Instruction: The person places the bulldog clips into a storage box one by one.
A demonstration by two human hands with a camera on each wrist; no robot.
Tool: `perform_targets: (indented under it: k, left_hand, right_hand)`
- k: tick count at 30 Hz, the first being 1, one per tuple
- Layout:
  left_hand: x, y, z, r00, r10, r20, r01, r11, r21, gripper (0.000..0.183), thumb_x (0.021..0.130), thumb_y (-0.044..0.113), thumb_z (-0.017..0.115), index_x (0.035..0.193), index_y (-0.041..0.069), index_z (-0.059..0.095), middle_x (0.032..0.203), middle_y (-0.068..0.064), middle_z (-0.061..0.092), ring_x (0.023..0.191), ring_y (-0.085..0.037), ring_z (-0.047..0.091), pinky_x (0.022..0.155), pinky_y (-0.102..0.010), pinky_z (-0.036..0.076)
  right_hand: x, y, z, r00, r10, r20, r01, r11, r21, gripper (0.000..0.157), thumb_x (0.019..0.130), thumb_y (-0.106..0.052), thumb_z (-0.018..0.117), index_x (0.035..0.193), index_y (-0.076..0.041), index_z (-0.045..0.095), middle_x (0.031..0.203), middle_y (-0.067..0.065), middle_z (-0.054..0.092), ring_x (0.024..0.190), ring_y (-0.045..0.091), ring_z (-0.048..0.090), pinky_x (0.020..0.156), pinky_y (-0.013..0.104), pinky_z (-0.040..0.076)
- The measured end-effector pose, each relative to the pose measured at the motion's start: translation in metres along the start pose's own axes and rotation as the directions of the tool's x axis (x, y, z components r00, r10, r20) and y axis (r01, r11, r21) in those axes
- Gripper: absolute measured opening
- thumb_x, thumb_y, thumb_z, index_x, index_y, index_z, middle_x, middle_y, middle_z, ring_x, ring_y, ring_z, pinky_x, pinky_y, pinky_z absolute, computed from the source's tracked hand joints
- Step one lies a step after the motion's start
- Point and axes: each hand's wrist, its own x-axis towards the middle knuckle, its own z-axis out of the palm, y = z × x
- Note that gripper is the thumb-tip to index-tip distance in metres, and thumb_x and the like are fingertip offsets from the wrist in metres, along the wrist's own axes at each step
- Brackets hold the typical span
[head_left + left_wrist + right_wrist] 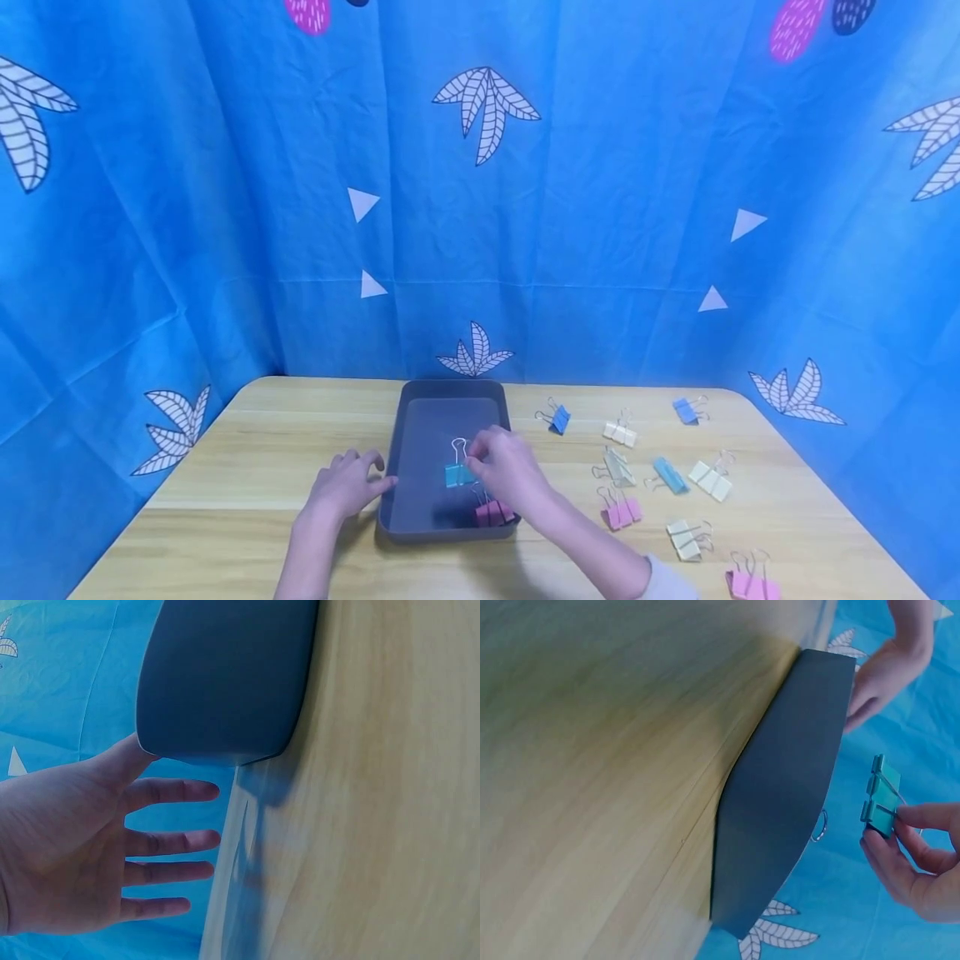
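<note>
My right hand (508, 468) pinches a teal binder clip (459, 475) between thumb and fingers, above the dark grey tray (420, 417). In the right wrist view the teal clip (883, 796) shows higher than the tray wall, gripped by one side. Inside the tray's near right corner lies a pink binder clip (493, 512), partly hidden by the right hand. My left hand (347, 486) is at the tray's left side, thumb on the rim. Its other fingers are straight and spread apart in the left wrist view, beside the tray's outer wall (225, 682).
Right of the tray, several binder clips lie scattered on the wooden table (300, 433): blue ones (558, 419), cream ones (710, 482), pink ones (622, 512) and another teal one (671, 475). A blue patterned curtain (600, 208) hangs behind the table.
</note>
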Motion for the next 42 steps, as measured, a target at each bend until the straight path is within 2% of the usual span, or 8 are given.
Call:
perform_targets:
  k: [5,9,12,14,23,27,33,42]
  left_hand:
    - [0.001,-0.001,0.001,1.000,0.000,0.005,0.000,1.000,0.005,0.034,0.083,0.038,0.064,0.101,0.010,0.062,0.095,-0.013,0.056,0.089,-0.033,0.050,0.075,-0.053,0.041]
    - [0.002,-0.001,0.001,1.000,-0.003,0.003,0.003,1.000,0.006,0.033,0.083,0.037,0.064,0.101,0.010,0.063,0.095,-0.014,0.056,0.089,-0.033,0.051,0.075,-0.052,0.041]
    - [0.003,0.000,0.002,1.000,-0.002,0.003,0.002,1.000,0.006,0.033,0.083,0.037,0.064,0.101,0.010,0.063,0.095,-0.014,0.056,0.089,-0.033,0.051,0.075,-0.052,0.042]
    - [0.003,0.000,0.003,1.000,-0.001,0.004,0.001,1.000,0.004,0.033,0.083,0.037,0.064,0.101,0.010,0.063,0.095,-0.013,0.056,0.088,-0.032,0.050,0.075,-0.052,0.042]
    - [0.003,-0.001,0.003,1.000,-0.005,0.007,0.005,1.000,0.006,0.034,0.083,0.038,0.064,0.102,0.010,0.063,0.094,-0.012,0.056,0.087,-0.031,0.050,0.075,-0.052,0.042]
    - [0.003,-0.001,0.002,1.000,0.009,-0.001,-0.009,1.000,0.007,0.034,0.083,0.038,0.064,0.101,0.010,0.063,0.094,-0.013,0.056,0.086,-0.031,0.050,0.075,-0.053,0.042]
    - [0.001,-0.001,0.002,1.000,0.022,-0.013,-0.022,1.000,0.009,0.033,0.083,0.038,0.064,0.101,0.010,0.063,0.095,-0.014,0.056,0.087,-0.032,0.051,0.075,-0.053,0.041]
    - [0.001,-0.001,0.002,1.000,0.018,-0.012,-0.018,1.000,0.014,0.032,0.083,0.037,0.064,0.101,0.010,0.063,0.095,-0.013,0.056,0.087,-0.032,0.051,0.075,-0.053,0.041]
  right_hand:
    - [-0.001,-0.002,0.009,0.998,-0.052,0.030,0.052,0.999,-0.006,0.010,0.078,-0.003,0.068,0.071,-0.008,0.064,0.075,-0.003,0.055,0.059,0.006,0.053,0.055,0.016,0.046]
    - [-0.001,-0.003,0.018,0.994,-0.085,0.071,0.087,0.996,-0.019,0.008,0.078,-0.004,0.069,0.071,-0.007,0.066,0.074,-0.004,0.058,0.066,0.009,0.059,0.061,0.018,0.049]
    - [-0.002,-0.002,0.024,0.990,-0.110,0.089,0.115,0.992,-0.054,0.006,0.077,-0.005,0.070,0.072,-0.008,0.068,0.070,-0.007,0.056,0.071,0.007,0.056,0.062,0.016,0.048]
    - [-0.002,-0.002,0.027,0.988,-0.115,0.104,0.122,0.991,-0.064,0.005,0.076,-0.005,0.070,0.073,-0.008,0.068,0.070,-0.007,0.055,0.065,0.005,0.052,0.056,0.014,0.045]
    - [-0.004,-0.002,0.035,0.981,-0.128,0.146,0.149,0.977,-0.149,0.005,0.077,-0.008,0.071,0.072,-0.010,0.071,0.074,-0.005,0.064,0.066,0.006,0.058,0.058,0.018,0.047]
    - [-0.003,-0.001,0.037,0.976,-0.138,0.165,0.168,0.969,-0.181,0.022,0.079,-0.007,0.068,0.057,-0.012,0.065,0.056,-0.011,0.053,0.049,0.001,0.045,0.046,0.016,0.039]
    - [-0.005,0.000,0.039,0.975,-0.134,0.175,0.174,0.956,-0.238,0.048,0.080,-0.008,0.066,0.043,-0.015,0.038,0.041,-0.013,0.024,0.037,-0.001,0.022,0.036,0.017,0.021]
    - [-0.007,0.002,0.038,0.975,-0.127,0.185,0.173,0.951,-0.258,0.035,0.077,-0.007,0.067,0.046,-0.015,0.053,0.042,-0.015,0.039,0.039,-0.001,0.029,0.038,0.016,0.029]
